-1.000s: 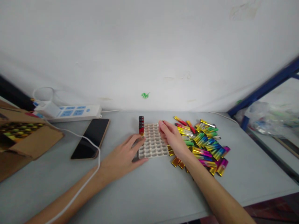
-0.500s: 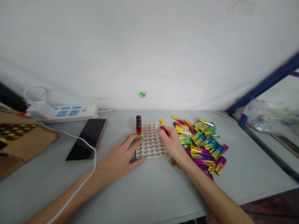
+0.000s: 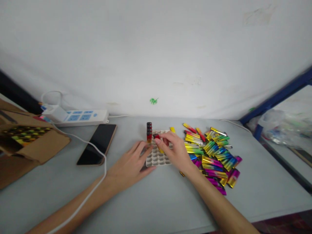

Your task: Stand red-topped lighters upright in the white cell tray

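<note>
- The left hand [image 3: 130, 165] lies flat on the table [image 3: 151, 201], fingers spread and grasping nothing, its fingertips touching the left edge of the tray [image 3: 157, 157].
- The right hand [image 3: 174, 151] is over the tray, fingers pinched on a lighter [image 3: 158, 140] with a red top and yellow body.
- The held lighter is tilted, its top end just beside the row of upright lighters [image 3: 149, 131] at the tray's far left corner.
- The tray is white, with rows of small cells, and sits on the table between the two hands; most of the cells that show are unfilled.
- One yellow lighter [image 3: 172, 129] lies at the tray's far edge.
- A pile of lighters [image 3: 214, 152] in yellow, green, blue and magenta lies on the table just right of the right hand.
- A phone [image 3: 97, 144] lies face up to the left, well apart from the tray, with a white cable [image 3: 103, 162] crossing its near corner.
- A power strip [image 3: 78, 117] rests against the wall behind the phone.
- An open cardboard box [image 3: 26, 143] stands at the far left.
</note>
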